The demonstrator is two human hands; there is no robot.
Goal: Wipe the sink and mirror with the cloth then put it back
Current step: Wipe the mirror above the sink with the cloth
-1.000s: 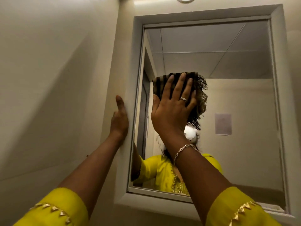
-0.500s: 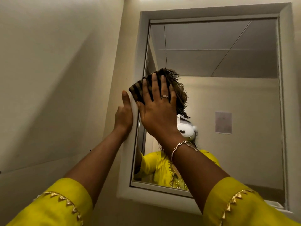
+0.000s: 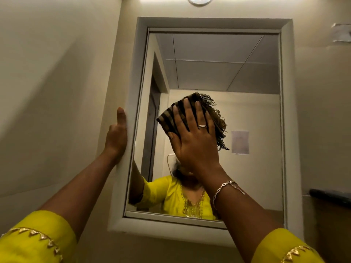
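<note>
Left hand [image 3: 116, 137] rests flat against the left edge of the mirror's white frame [image 3: 133, 114], thumb up, fingers hidden behind it. Right hand [image 3: 193, 139], fingers straight and spread, presses the striped fringed cloth [image 3: 169, 116] against the mirror glass [image 3: 247, 76] near its middle.

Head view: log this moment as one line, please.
phase: wiping | right hand: presses cloth flat on mirror | left hand: rests on frame, left edge | cloth return: not yet done

Dark brown-striped cloth [image 3: 171, 118], yellow sleeves [image 3: 36, 238]
</note>
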